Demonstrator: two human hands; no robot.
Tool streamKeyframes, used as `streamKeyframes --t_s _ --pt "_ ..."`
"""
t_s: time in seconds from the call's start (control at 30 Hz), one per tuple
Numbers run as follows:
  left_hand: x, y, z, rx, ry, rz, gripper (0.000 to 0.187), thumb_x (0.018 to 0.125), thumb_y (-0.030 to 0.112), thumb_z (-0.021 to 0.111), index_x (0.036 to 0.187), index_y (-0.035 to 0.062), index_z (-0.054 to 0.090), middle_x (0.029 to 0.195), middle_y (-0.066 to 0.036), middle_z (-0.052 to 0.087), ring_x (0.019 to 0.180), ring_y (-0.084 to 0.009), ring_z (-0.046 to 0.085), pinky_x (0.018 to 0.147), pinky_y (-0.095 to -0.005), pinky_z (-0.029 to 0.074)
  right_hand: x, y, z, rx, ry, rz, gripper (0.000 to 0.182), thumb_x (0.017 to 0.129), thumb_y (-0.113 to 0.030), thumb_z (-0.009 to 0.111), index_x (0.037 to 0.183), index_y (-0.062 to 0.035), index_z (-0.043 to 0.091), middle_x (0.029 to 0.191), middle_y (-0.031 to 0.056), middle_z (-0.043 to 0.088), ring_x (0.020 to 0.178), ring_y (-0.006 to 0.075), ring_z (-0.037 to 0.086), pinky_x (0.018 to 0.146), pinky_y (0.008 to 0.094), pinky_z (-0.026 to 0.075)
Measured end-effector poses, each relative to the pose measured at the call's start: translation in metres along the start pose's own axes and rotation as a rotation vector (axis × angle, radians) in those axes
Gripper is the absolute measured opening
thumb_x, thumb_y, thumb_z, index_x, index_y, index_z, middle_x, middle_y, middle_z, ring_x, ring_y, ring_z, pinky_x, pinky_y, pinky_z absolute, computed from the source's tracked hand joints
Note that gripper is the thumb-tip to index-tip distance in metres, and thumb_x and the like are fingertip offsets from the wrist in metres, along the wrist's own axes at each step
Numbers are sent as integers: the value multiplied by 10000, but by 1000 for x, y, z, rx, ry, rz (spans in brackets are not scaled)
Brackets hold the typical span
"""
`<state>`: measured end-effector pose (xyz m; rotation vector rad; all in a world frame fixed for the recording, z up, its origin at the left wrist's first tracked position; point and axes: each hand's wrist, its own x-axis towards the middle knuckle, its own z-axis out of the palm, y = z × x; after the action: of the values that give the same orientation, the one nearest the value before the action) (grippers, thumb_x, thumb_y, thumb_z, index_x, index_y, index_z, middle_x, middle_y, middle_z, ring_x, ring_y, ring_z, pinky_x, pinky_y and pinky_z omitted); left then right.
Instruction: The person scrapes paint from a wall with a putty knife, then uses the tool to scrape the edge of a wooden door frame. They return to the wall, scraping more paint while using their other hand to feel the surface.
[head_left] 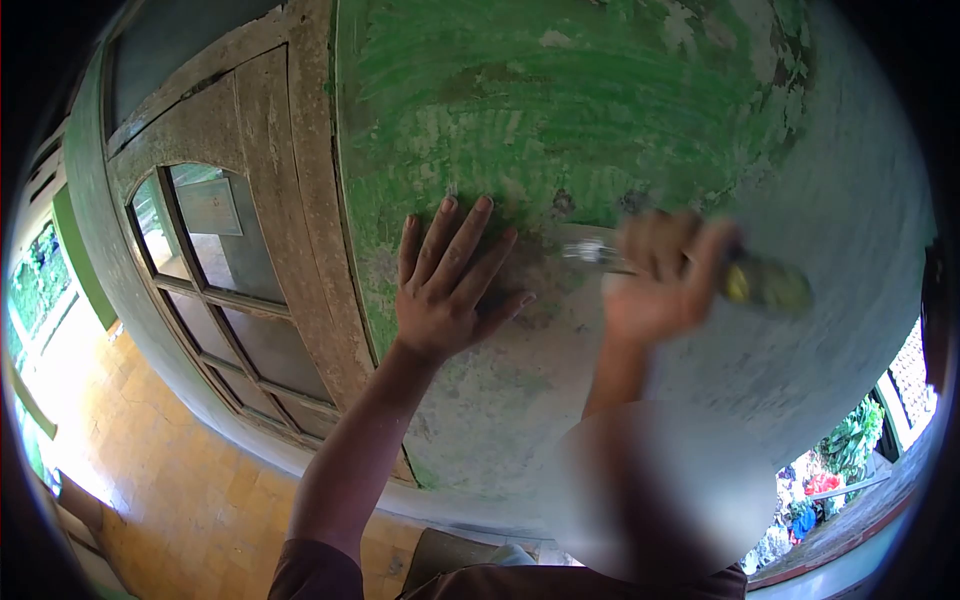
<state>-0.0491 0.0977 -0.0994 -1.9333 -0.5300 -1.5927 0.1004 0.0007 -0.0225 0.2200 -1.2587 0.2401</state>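
Note:
My left hand (440, 300) lies flat against the wall, fingers spread, on the border between flaking green paint (490, 150) and a bare grey patch (500, 390). To its right, my right hand (660, 265) is wrapped around a scraper (768, 284), blurred by motion. The scraper's yellowish see-through handle sticks out to the right of the fist, while its shiny metal end points left toward my left hand, close to the wall. Two dark pitted spots mark the wall just above the metal end.
A worn wooden door (270, 200) with glass panes stands on the left, its frame beside my left hand. Below lies a yellowish tiled floor (190, 470). At lower right, plants (850, 440) and colourful items show past the wall's end.

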Motion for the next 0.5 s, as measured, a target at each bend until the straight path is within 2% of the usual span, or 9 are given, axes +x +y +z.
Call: streamKeyframes --t_s 0.03,0.1,0.17,0.23,0.3,0.37,0.43,0.5 --pt "-1 2 0 -3 -1 1 556 748 527 638 1196 203 582 1386 -60 421 1294 -303 366 1073 -510 226 1 7 1 -67 44 148 324 995 -301 328 706 -154 325 549 -36 306 442 78 251 444 244 238" --pt "0 0 -2 0 -15 -4 555 746 525 641 1192 200 585 1382 -61 425 1292 -302 369 1072 -508 229 -8 -5 7 -34 -5 106 305 994 -307 328 727 -162 328 551 -36 298 442 79 247 443 245 243" --pt "2 -2 -3 4 -10 15 565 737 515 656 1183 175 588 1375 -88 429 1286 -325 372 1068 -514 227 -13 -27 11 34 -105 -157 266 989 -252 359 743 -159 321 554 -35 284 445 79 226 447 247 230" --pt "0 -2 -4 -16 -20 27 575 729 504 671 1174 150 592 1368 -116 433 1280 -348 375 1065 -520 224 -11 -21 10 7 -109 -174 269 990 -259 354 742 -161 323 552 -35 289 450 77 242 446 249 231" --pt "1 -1 -2 -10 -3 24 577 726 505 675 1176 154 591 1368 -111 435 1282 -340 375 1065 -519 226 -6 6 4 -98 39 87 308 997 -320 313 729 -167 322 552 -32 294 460 79 264 455 244 257" --pt "1 0 -2 -15 -8 21 577 724 505 675 1175 155 592 1367 -108 436 1281 -338 377 1065 -518 228 -4 -1 12 -118 29 115 316 996 -308 320 717 -160 321 548 -33 291 450 80 256 448 243 247" --pt "2 -3 -4 -5 -11 17 577 722 506 676 1174 157 593 1367 -105 437 1280 -335 379 1065 -516 229 -14 -19 15 14 -61 -167 304 991 -256 353 707 -154 319 545 -36 295 434 76 237 449 242 228" --pt "1 -2 -4 -27 -10 17 574 722 504 677 1173 159 594 1367 -100 438 1280 -337 379 1064 -517 230 -11 -18 20 -18 -76 -184 318 992 -270 349 698 -153 320 544 -39 306 439 67 251 450 241 234"
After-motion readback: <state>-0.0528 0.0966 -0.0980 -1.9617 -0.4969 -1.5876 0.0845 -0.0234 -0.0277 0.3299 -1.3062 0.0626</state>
